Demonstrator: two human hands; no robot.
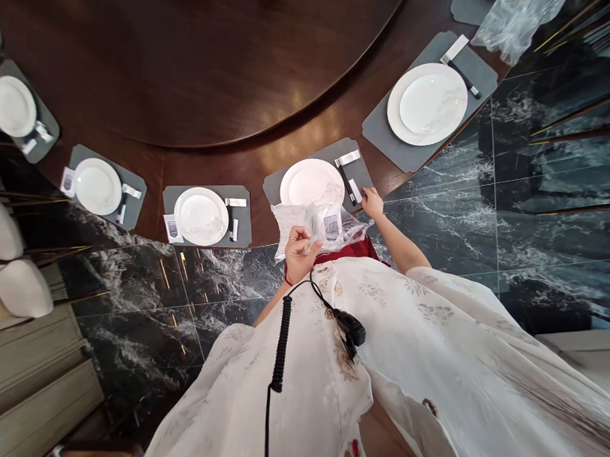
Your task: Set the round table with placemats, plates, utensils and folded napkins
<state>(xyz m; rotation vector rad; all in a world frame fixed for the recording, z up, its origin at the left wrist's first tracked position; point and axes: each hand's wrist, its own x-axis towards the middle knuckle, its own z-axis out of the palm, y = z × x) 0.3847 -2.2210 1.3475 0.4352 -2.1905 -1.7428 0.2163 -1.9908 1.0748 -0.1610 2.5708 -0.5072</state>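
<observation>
My left hand (300, 252) is closed on a clear plastic bag (352, 232), held at the table's front edge before my body. A small printed packet (331, 224) shows through the bag. My right hand (372, 205) has its fingers curled at the right front corner of a grey placemat (273, 184), pinching its edge as far as I can see. On that placemat lies a white plate (310, 175), its front part covered by the bag. Right of the plate are black chopsticks (344, 180) with a white sleeve (348, 157) and a small white packet (355, 191).
The round dark wooden table (147, 161) carries a raised turntable (204, 72). Similar settings include a plate (201, 215) at left and a plate (427, 104) at right. More clear plastic (521, 24) lies at the upper right. A coiled black cord (283, 336) hangs over my clothing.
</observation>
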